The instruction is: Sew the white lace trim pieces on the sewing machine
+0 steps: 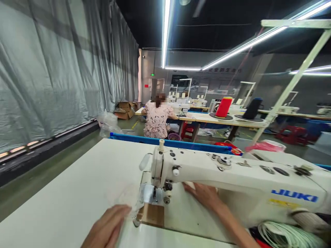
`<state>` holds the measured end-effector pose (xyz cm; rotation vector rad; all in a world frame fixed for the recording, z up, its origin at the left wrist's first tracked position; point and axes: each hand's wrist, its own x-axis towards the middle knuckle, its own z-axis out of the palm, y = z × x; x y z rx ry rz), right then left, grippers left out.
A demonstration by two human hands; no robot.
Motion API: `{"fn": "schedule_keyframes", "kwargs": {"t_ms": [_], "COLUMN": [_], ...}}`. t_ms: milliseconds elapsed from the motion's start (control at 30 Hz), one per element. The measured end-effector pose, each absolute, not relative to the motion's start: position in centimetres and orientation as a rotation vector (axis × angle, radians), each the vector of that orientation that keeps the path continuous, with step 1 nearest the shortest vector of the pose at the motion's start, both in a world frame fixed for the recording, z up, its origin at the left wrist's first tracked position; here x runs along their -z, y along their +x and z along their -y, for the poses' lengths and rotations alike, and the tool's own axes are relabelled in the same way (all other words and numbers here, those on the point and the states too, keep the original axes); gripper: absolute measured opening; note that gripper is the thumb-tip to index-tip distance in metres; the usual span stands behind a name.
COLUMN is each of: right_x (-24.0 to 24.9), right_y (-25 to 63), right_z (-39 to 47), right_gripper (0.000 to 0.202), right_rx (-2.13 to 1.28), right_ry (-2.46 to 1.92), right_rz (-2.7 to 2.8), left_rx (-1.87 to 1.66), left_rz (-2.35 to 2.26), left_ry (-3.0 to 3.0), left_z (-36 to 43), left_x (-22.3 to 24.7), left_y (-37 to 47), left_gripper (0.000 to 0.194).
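Observation:
A white sewing machine [232,172] with blue JUKI lettering stands on a white table [64,186]. At the lower left, my left hand [108,224] is beside the needle area, its fingers close together and slightly blurred; a faint, sheer whitish piece [126,198] lies by its fingertips, and I cannot make out whether they grip it. Under the machine's arm, to the right of the needle, my right hand [204,194] reaches over the bed with fingers spread, the tips partly hidden behind the machine. A brown plate [152,215] lies below the needle.
A coil of pale cord [287,236] lies at the lower right. A blue cloth trough [170,141] runs behind the table. Beyond it a person [156,119] sits at another table with red [224,107] and black [252,109] thread cones. A grey curtain [64,69] hangs left.

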<state>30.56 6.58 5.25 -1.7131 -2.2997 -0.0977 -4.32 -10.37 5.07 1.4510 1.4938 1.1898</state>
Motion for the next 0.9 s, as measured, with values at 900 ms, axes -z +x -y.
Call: {"fn": "schedule_keyframes", "kwargs": {"t_ms": [900], "right_x": [-3.0], "right_y": [11.7], "right_z": [5.4], "right_gripper": [0.023], "right_rx": [0.146], "right_ry": [-0.848], "right_rz": [2.34], "left_rx": [-1.004], "left_rz": [-1.389], "left_ry": [1.455], "left_z": [4.1], "left_x": [-5.7], "left_y": [-5.8], "left_gripper": [0.029]}}
